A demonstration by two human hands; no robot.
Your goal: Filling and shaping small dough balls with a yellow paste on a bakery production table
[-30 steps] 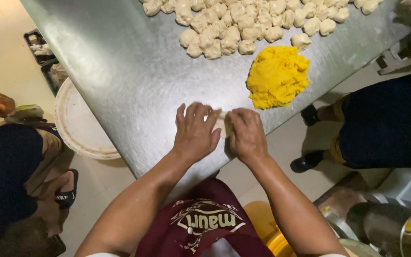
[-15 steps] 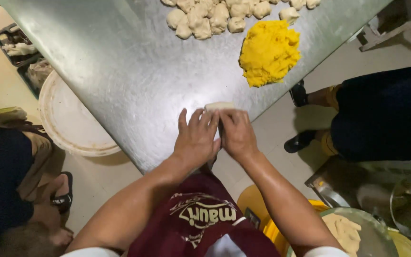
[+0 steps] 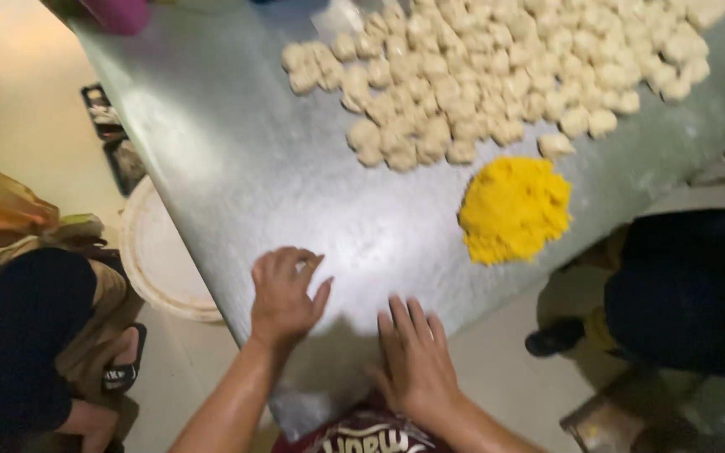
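While both palms face down on the steel worktable [image 3: 237,193], the head view shows the left hand [image 3: 283,294] with its fingers [image 3: 291,260] loosely curled on the bare metal, grasping nothing that can be seen, and the right hand [image 3: 417,361] lying flat near the table's near edge, fingers [image 3: 413,323] straight and spread, also grasping nothing visible. Whether a piece of dough lies hidden under either palm cannot be told. Ahead of the right fingertips, well apart from them, sits a heap of yellow filling [image 3: 515,208]; beyond that, farther from both hands, a large spread of pale dough pieces [image 3: 480,75] covers the far part of the table. Left of the left fingers, off the table's edge and lower down, stands a round white tub [image 3: 161,260], and a seated person in dark clothing [image 3: 10,327] is beside it. Another person's dark-clad legs [image 3: 690,285] stand to the right of the right hand. As a judgement, working dough here goes best with flat, even palm pressure and dough kept near the fingertips.
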